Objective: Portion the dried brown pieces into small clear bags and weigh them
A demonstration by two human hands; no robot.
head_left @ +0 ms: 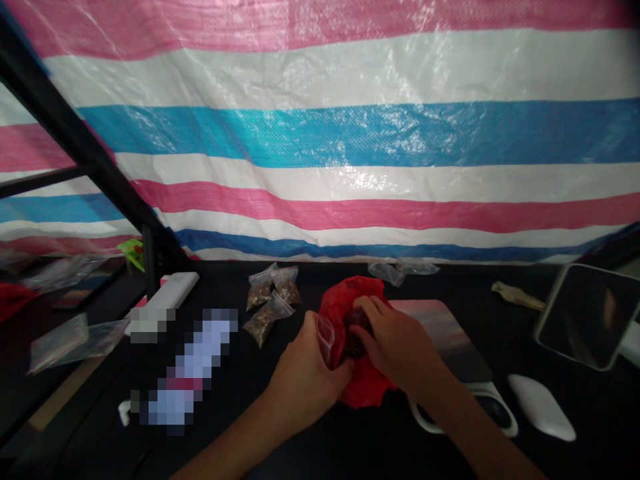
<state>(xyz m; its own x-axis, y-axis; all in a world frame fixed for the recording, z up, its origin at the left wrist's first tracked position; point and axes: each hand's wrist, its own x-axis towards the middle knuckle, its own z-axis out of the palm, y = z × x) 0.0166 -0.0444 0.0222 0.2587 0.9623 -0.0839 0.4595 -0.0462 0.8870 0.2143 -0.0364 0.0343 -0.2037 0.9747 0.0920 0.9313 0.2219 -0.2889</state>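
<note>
A crumpled red plastic bag (367,390) stands open on the black table, with dark contents inside that I cannot make out. My left hand (307,373) is closed at the bag's left side, holding a small clear zip bag (325,333) against it. The fingers of my right hand (395,337) reach into the mouth of the red bag, bent together near the dark contents; whatever they grip is hidden. Three small zip bags (260,323) filled with brownish bits lie to the left, behind my left hand.
On the right are a mouse pad (440,327), a white mouse (543,407), a smartwatch (495,410) and a tablet-like device (587,317). Clear bags (75,343) and a white box (173,293) lie left. A striped tarp (350,133) hangs behind.
</note>
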